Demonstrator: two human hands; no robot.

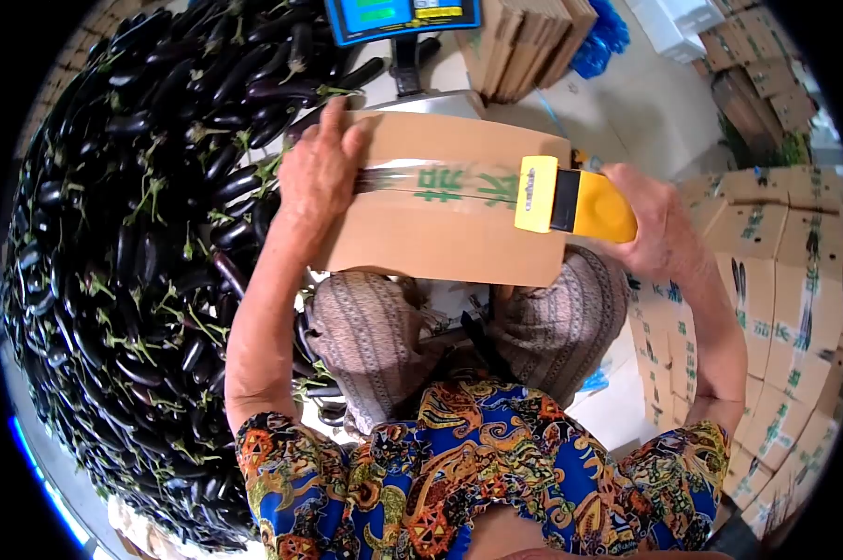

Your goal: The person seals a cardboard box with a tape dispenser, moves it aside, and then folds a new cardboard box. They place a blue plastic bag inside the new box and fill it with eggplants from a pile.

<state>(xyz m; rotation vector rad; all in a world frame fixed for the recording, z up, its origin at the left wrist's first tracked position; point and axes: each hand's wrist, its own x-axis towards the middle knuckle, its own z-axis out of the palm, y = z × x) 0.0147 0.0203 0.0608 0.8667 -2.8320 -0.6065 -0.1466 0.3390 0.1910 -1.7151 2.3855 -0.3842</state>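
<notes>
A closed cardboard box (440,238) with green printing sits in front of my knees. A strip of clear, shiny tape (407,177) runs along its middle seam from the left end. My left hand (317,173) grips the box's left end, thumb over the top edge and the other fingers partly hidden. In my right hand (653,219) is a yellow tape dispenser (603,207), its yellow head touching or just over the right end of the seam. Part of the right hand's grip is hidden behind the dispenser.
A large heap of eggplants (113,280) fills the left side. Behind the box stands a scale with a lit display (403,14). Flat folded cartons (524,47) lean beside a blue plastic bag (600,42). Stacked printed boxes (757,308) rise at the right.
</notes>
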